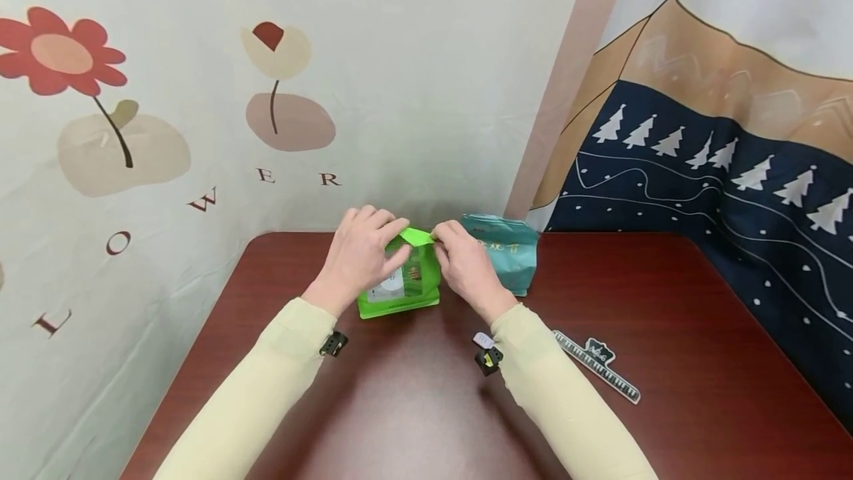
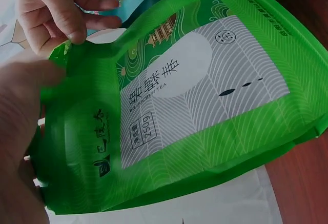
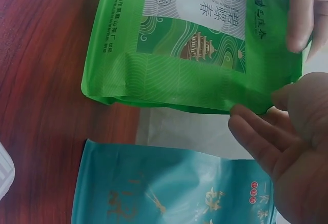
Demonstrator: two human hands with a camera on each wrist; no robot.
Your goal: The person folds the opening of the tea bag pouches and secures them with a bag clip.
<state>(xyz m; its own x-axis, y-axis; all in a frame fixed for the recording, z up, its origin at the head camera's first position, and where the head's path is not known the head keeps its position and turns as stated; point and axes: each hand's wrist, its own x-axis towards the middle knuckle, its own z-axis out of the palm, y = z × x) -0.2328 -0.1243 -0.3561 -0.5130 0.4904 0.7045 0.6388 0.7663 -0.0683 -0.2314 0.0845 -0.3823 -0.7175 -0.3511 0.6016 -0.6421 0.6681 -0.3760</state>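
Observation:
A bright green tea bag (image 1: 429,281) stands near the table's back edge. Its front label (image 2: 184,65) carries a pagoda print and "250g". My left hand (image 1: 360,252) grips the bag's top edge on the left side, thumb across the front. At the top right corner, my right hand (image 1: 466,261) pinches the edge between thumb and fingers. The top fold of the bag bends between both hands. In the right wrist view, the right hand's (image 3: 302,147) other fingers spread below the bag's edge. A teal bag (image 3: 169,183) stands just right of the right hand.
A long clip with a piano-key print (image 1: 600,366) lies on the dark red table (image 1: 666,295), right of my right forearm. Behind the table hangs a pale cloth with flower prints (image 1: 426,95), and a navy cloth with tree prints (image 1: 706,184) at right.

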